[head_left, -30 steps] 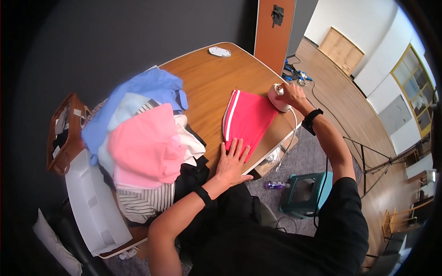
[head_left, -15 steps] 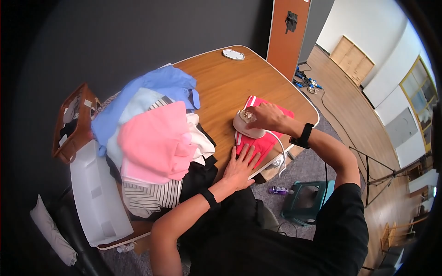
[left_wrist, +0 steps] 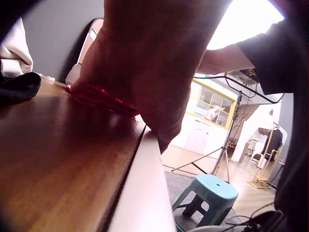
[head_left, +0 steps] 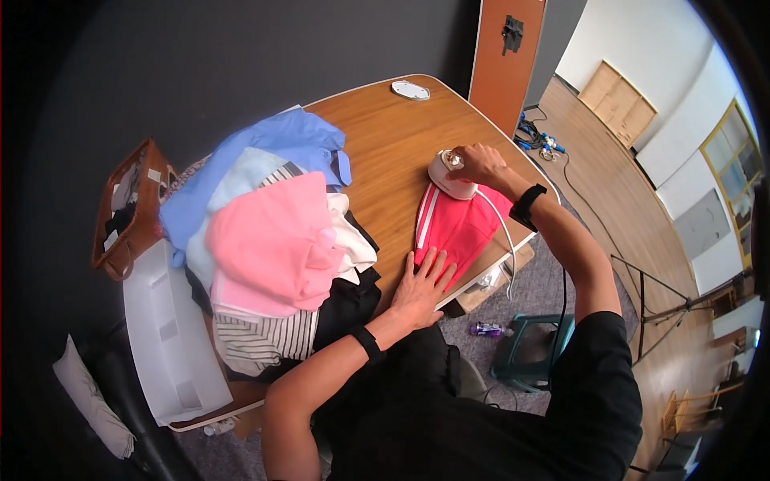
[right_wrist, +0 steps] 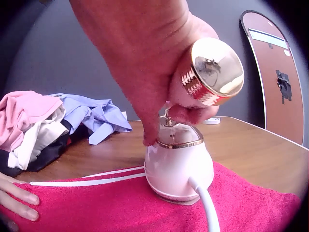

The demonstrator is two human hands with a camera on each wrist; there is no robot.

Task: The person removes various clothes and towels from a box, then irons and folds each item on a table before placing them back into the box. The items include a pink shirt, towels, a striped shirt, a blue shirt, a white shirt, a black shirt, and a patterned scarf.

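A bright pinkish-red garment (head_left: 461, 232) with white stripes lies flat near the table's right edge. My right hand (head_left: 481, 166) grips the handle of a small white iron (right_wrist: 176, 166) with gold trim. The iron's base sits on the far part of the cloth, overlapping the stripes in the head view. My left hand (head_left: 417, 295) lies palm down with fingers spread on the near end of the garment. In the right wrist view its fingertips (right_wrist: 30, 205) rest on the cloth. The left wrist view mostly shows the underside of the wrist at the table edge.
A heap of clothes (head_left: 273, 240) covers the table's left side, beside a white plastic bin (head_left: 164, 345) and brown basket (head_left: 140, 216). A white plate-like stand (head_left: 411, 90) lies at the far edge. The iron's cord (head_left: 510, 248) hangs over the right edge, near a teal stool (left_wrist: 212, 188).
My right hand swept the iron leftward and nearer across the garment, then away to its far end. The left hand keeps its place on the near end. The head view has shifted slightly.
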